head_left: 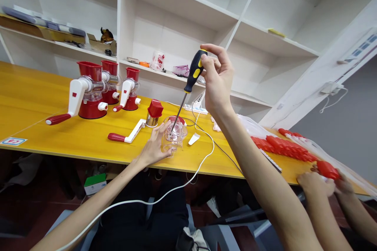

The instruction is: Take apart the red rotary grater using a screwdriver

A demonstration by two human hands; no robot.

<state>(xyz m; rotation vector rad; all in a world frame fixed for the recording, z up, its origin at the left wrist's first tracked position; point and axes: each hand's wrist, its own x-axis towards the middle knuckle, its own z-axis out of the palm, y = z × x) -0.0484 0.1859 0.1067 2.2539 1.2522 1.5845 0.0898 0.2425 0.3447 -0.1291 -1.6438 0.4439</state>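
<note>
My right hand (216, 74) is raised and closed around the black and yellow handle of a screwdriver (194, 71). Its shaft slants down to the left, and the tip is at or inside a clear plastic housing (174, 137). Fingers and thumb of my left hand (157, 143) grip that housing from the left side on the yellow table (97, 137). Behind the housing lies a red round part (177, 120), partly hidden. Close by are a metal grater drum with a red pusher (154, 111) and a white crank with a red handle (128, 135).
Several assembled red and white rotary graters (91, 94) stand back left. A small white piece (194, 139) lies right of the housing. A white cable (212, 145) crosses the table edge. At right, another person's hands (316, 184) hold a red part beside rows of red parts (279, 147).
</note>
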